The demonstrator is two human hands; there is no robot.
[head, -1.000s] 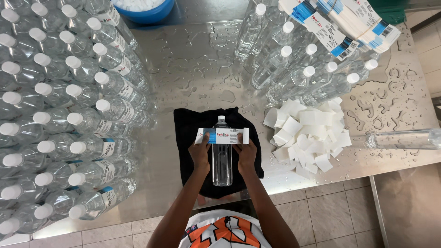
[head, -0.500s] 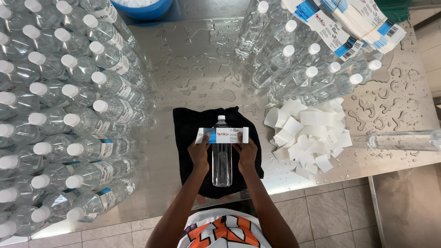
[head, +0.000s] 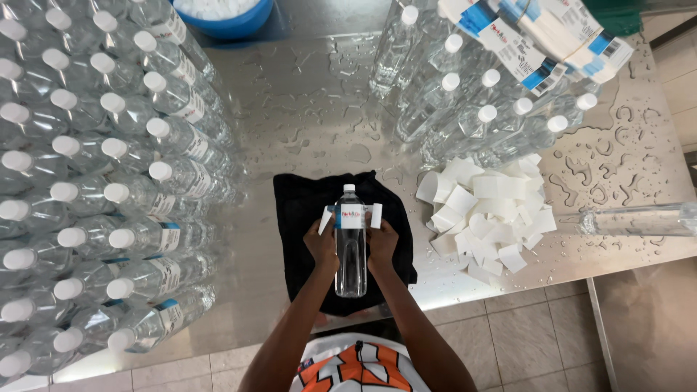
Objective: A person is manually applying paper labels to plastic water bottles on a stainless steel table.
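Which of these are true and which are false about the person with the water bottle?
1. Both hands, left hand and right hand, hold one water bottle. True.
2. The bottle lies over a black cloth. True.
3. The bottle has no cap. False: it has a white cap.
4. The pile of white paper pieces is left of the cloth. False: it is to the right.
5. The metal table is wet. True.

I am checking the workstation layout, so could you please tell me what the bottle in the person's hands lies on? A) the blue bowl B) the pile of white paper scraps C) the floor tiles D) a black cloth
D: the bottle, held by the left hand and right hand, lies on the black cloth.
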